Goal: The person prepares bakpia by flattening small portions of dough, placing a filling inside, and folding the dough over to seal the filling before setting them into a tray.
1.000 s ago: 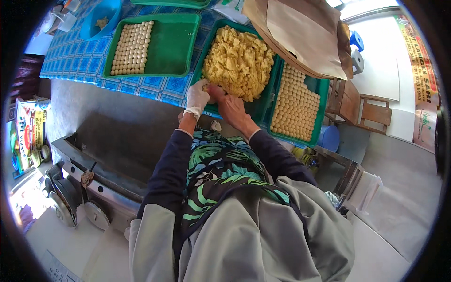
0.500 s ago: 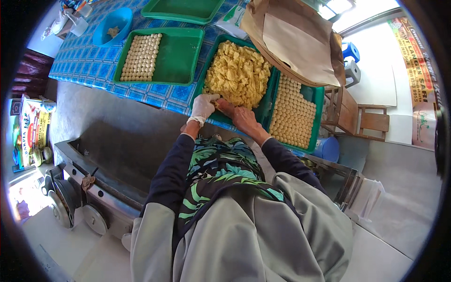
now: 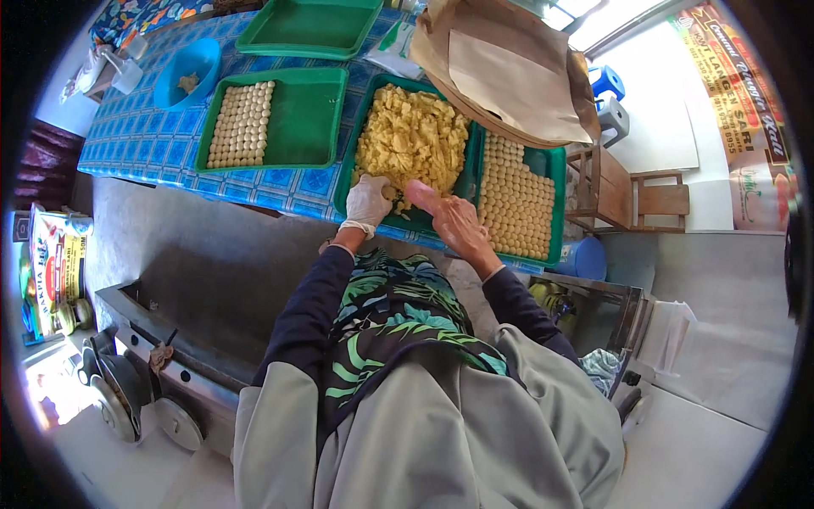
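Note:
A heap of yellow dough [image 3: 411, 136] in torn chunks fills most of a green tray [image 3: 342, 191] in front of me. At its near left corner my left hand [image 3: 367, 204], in a white glove, is closed with a small piece of the yellow dough at its fingertips. My bare right hand [image 3: 460, 225] is at the tray's near edge, to the right, fingers curled. A smooth pink shape [image 3: 421, 197] juts from it towards the left hand; whether it is a finger or something held, I cannot make out.
Rows of small pale balls [image 3: 517, 204] fill much of the right-hand green tray; more balls [image 3: 242, 125] line the left part of another tray [image 3: 307, 119]. A brown paper-lined tray [image 3: 513, 76] overhangs the back right. A blue bowl [image 3: 188, 75] stands far left.
The view has shifted, so the trays sit slightly further left. My right hand has moved away from the left hand, opening a gap between them. The left hand stays at the dough tray's corner.

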`<state>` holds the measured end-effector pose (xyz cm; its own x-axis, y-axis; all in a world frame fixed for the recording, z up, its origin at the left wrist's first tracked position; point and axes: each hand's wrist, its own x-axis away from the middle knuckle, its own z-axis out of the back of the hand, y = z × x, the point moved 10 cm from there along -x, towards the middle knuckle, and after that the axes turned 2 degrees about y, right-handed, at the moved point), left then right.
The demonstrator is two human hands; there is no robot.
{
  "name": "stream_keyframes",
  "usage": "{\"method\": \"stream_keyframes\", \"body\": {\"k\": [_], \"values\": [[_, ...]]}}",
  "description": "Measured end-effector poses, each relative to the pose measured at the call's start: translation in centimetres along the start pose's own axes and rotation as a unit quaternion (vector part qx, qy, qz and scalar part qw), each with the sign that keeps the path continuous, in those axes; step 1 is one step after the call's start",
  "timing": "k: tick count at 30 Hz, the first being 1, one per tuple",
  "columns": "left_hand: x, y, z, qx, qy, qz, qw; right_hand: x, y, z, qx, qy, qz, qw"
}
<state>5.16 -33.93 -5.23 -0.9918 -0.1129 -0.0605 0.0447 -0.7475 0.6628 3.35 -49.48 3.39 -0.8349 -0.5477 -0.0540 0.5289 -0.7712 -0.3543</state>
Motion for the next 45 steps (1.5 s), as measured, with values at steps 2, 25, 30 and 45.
{"method": "stream_keyframes", "body": {"k": [2,25,30,45], "values": [[0.4,-0.5,0.3,-0.005,0.007,0.023,1.0,0.0,-0.3,-0.5,-0.044,0.019,-0.017,0.999],[1.8,-4.7,-1.6,0.454,-0.153,0.327,0.815,-5.7,-0.6,-6.3,-0.134,-0.096,-0.054,0.985],[0.5,-8.5,-2.8,0.378,-0.086,0.096,0.917,-4.9,-2.6,-10.1,-0.02,-0.044,0.056,0.997],[1.6,-3.1,-1.5,0.481,-0.086,0.295,0.821,-1.4,2.8,-8.1,-0.037,-0.103,-0.01,0.994]]}}
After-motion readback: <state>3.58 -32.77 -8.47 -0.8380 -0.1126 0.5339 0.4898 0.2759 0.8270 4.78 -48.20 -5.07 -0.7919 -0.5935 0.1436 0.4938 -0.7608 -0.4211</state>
